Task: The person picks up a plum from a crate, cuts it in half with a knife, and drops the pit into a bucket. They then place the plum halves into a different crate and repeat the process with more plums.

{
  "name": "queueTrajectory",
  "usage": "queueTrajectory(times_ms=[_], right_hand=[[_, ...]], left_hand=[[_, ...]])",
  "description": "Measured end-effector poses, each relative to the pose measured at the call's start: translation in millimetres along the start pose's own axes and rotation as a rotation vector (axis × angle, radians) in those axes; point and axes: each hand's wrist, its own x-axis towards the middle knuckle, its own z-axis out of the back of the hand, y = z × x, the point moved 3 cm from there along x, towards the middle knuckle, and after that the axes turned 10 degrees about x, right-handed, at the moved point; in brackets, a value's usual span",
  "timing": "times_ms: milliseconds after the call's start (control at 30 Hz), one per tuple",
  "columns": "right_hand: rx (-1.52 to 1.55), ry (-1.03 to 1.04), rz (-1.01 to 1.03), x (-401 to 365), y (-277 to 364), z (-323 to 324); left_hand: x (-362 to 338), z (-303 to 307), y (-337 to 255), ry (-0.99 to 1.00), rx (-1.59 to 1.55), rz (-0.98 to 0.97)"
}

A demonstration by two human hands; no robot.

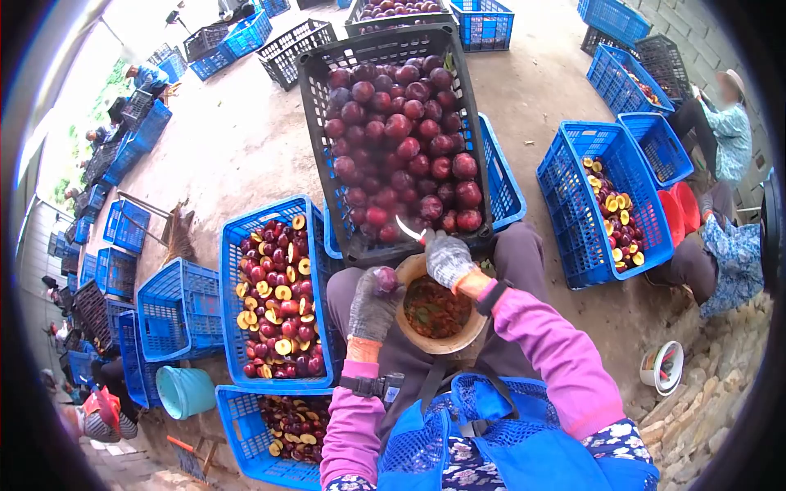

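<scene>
My left hand (371,309), in a grey glove, is closed around a dark red plum (386,280) beside the rim of a bucket. In my gloved right hand (449,259) is a small curved knife (407,229), its pale blade pointing up and left over the near edge of the plum crate. That black crate (393,47), full of whole plums (399,126), stands tilted in front of me. Between my knees sits the round bucket (453,344), with reddish-brown scraps and some green leaf in it.
Left of my leg is a blue crate (230,270) of halved and whole plums, with another blue crate (233,425) below it. A light-blue bucket (181,393) stands farther left. At right, a blue crate (560,204) holds cut plums near a seated person (725,131).
</scene>
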Motion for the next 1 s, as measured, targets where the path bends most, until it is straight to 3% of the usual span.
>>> queueTrajectory(times_ms=[67,200,300,333,367,433,500,567,633,700,767,833,900,933,967,1000], right_hand=[[-0.079,0.004,0.085,17.7,4.5,-3.3],[-0.283,-0.090,0.151,28.5,0.5,-21.8],[-0.241,-0.027,0.200,15.1,6.4,-3.1],[-0.060,-0.110,0.266,3.8,15.3,13.3],[-0.063,-0.108,0.267,-8.3,21.9,22.3],[0.443,-0.179,0.556,-43.3,38.0,39.6],[0.656,0.130,0.284,-63.9,47.9,38.0],[0.621,0.093,0.311,-78.0,49.8,31.9],[0.555,0.012,0.300,-84.7,48.6,26.6],[0.557,-0.031,0.253,-89.4,48.7,19.7],[0.529,0.024,0.027,-87.8,37.2,-3.8],[0.445,0.035,-0.050,-87.4,26.3,-22.2],[0.187,-0.454,0.576,-84.8,20.9,-44.5],[0.184,-0.458,0.577,-84.7,21.0,-38.2],[0.962,-0.219,0.188,-80.0,8.7,-38.4],[1.689,0.079,-0.267,-83.2,3.8,-47.2]], left_hand=[[-7.3,-7.8,0.1,-0.057,-0.109,0.139],[-8.2,-1.3,7.5,-0.077,-0.072,0.180],[-16.6,-14.9,5.0,-0.132,0.028,0.135],[-17.7,-15.8,7.4,-0.144,0.043,0.158],[-18.1,-17.0,10.8,-0.155,0.054,0.179],[-15.6,-21.3,22.7,-0.192,0.024,0.186],[-13.4,-22.0,36.6,-0.224,0.002,0.195],[-18.9,-29.0,33.0,-0.350,0.416,-0.031],[-23.1,-24.1,41.6,-0.437,0.443,-0.022],[-19.8,-5.8,49.4,-0.441,0.753,-0.287],[-27.9,-19.3,44.0,-0.465,0.831,-0.326],[-31.3,-25.8,40.8,-0.399,1.050,-0.494],[-31.9,-36.3,38.2,-0.376,1.077,-0.548],[-31.1,-45.9,33.7,-0.358,1.098,-0.609],[-30.8,-51.5,27.1,-0.356,1.099,-0.612],[-27.5,-49.4,24.3,-0.331,0.754,-0.332]])
